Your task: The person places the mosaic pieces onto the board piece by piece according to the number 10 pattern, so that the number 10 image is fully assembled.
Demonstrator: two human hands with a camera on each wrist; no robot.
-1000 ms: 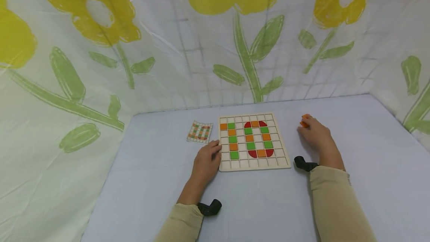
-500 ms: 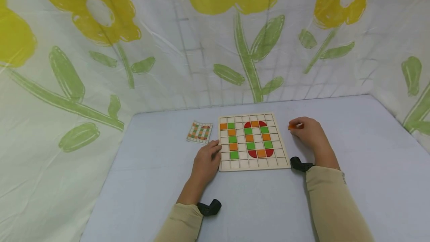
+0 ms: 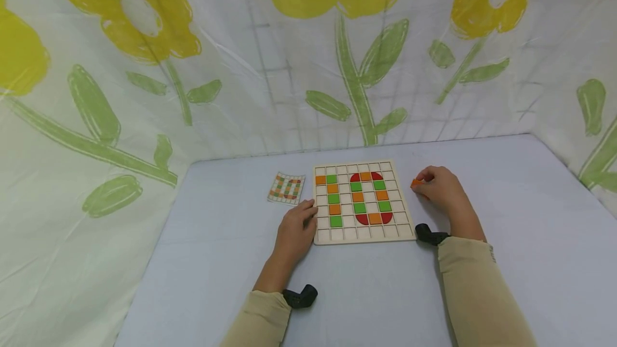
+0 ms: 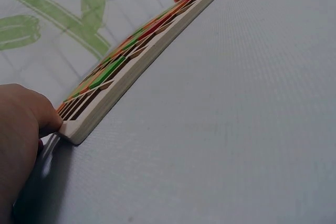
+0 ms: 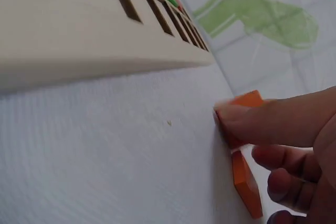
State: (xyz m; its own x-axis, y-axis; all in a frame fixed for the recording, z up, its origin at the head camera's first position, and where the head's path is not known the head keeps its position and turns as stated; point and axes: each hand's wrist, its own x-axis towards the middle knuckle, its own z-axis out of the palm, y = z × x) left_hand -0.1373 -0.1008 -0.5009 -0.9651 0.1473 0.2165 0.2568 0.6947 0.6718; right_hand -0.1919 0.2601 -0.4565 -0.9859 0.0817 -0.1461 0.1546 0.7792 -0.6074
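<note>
A wooden grid board (image 3: 405,229) lies in the middle of the table, with orange, green and red tiles set in it as a "10". My left hand (image 3: 308,212) rests against the board's left edge, fingers relaxed; in the left wrist view a fingertip (image 4: 44,121) touches the board's corner (image 4: 79,129). My right hand (image 3: 420,183) sits just off the board's right edge and pinches an orange tile (image 3: 416,182). The right wrist view shows that orange tile (image 5: 247,100) under a fingertip (image 5: 236,115), with a second orange tile (image 5: 247,182) on the table beside it.
A small pattern card (image 3: 286,188) lies left of the board. The pale table (image 3: 366,288) is enclosed by a flower-printed cloth (image 3: 308,58) at the back and both sides. Black wrist straps (image 3: 300,296) sit at both cuffs.
My right hand has moved left towards the board's right edge with the orange tile. The left hand and the board have not moved.
</note>
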